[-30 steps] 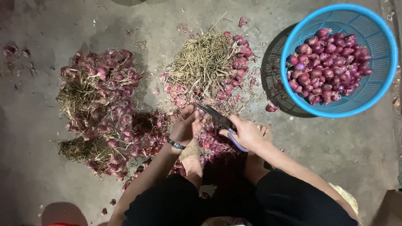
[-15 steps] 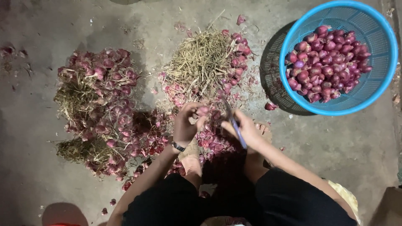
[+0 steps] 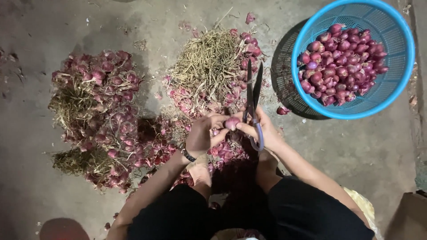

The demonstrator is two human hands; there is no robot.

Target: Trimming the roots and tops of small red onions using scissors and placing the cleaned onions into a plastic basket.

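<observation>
Both hands are brought close together just in front of the knees, above a scatter of red skins on the floor (image 3: 53, 209). A single shallot (image 3: 231, 123) is pinched between the thumb and fingertips of the left hand (image 3: 202, 135), and it is also touched from the other side by the fingertips of the right hand (image 3: 266, 131). A pair of scissors (image 3: 253, 100) is held in the right hand by its pale blue loop, with the blades slightly parted and pointing away from the body, toward the straw pile (image 3: 209, 62). The shallot thus lies just left of the scissor pivot, nearly touching the blades, and it is reached equally by both hands, though it is gripped by the left. Its long axis cannot be told for certain; it appears roughly upright, with the narrow end turned down toward the palm. It is seen as small, rounded and pinkish-purple, with a dry papery skin. A dark band is worn at the left wrist. Untrimmed bunches (image 3: 98, 115) with dried tops are heaped well to the left, and a blue basket (image 3: 402, 75) of cleaner bulbs is set well apart to the far right.
</observation>
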